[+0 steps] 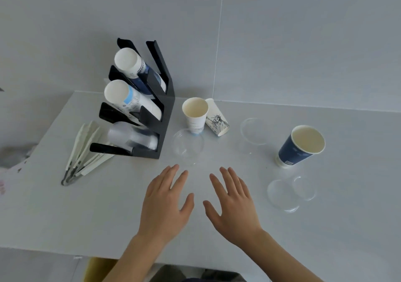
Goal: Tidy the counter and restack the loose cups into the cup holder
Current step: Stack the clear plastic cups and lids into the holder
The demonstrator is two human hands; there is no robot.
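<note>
A black three-tier cup holder (167, 116) stands at the back left of the white counter (108, 212). Its tiers hold stacks of blue paper cups, white paper cups and clear plastic cups. Loose on the counter are an upright white paper cup (195, 114), a tipped white cup with a drawing (217, 117), an upright blue paper cup (300, 146), two upright clear plastic cups (188, 146) (252, 133), and a clear cup on its side (286, 191). My left hand (165, 203) and right hand (234, 205) hover flat and open over the front middle, holding nothing.
A bundle of white wrapped utensils or straws (84, 153) lies left of the holder. The counter meets a grey tiled wall (282, 42) at the back. The counter's front edge runs just below my wrists.
</note>
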